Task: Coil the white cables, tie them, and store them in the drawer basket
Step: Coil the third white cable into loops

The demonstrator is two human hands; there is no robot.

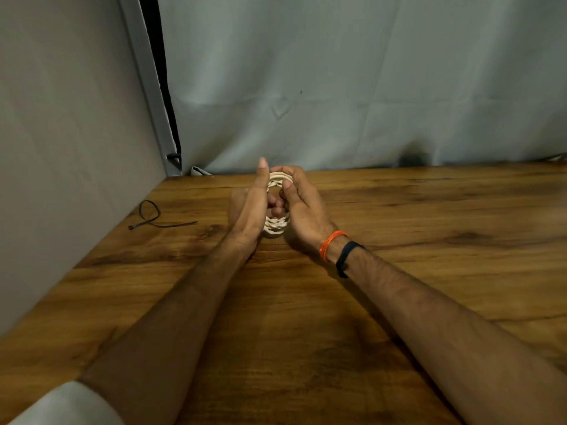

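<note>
You hold the coil (277, 223) of white cable upright between your 2 hands, just above the table (399, 271), near its far edge. The coil is several loops thick, and its open middle faces you.

Your left hand (249, 210) presses flat against the coil's left side, with the thumb (262, 174) straight and pointing up. The rest of that hand's fingers sit behind the coil; some fingertips show through the ring, but you cannot tell exactly how they grip.

Your right hand (302, 204) wraps the right side. Its thumb (288, 191) presses on the front of the loops near the top, and its fingers curl over the top of the coil from behind, so the loops are pinched between thumb and fingers.

On your right wrist sit an orange thread (329, 243) and, just behind it, a dark band (346, 256).

A black tie (153, 217), bent into 1 loose loop with a long tail, lies on the table well to the left of your hands, near the grey wall (61, 148). A pale cloth (368, 87) hangs behind the table.
</note>
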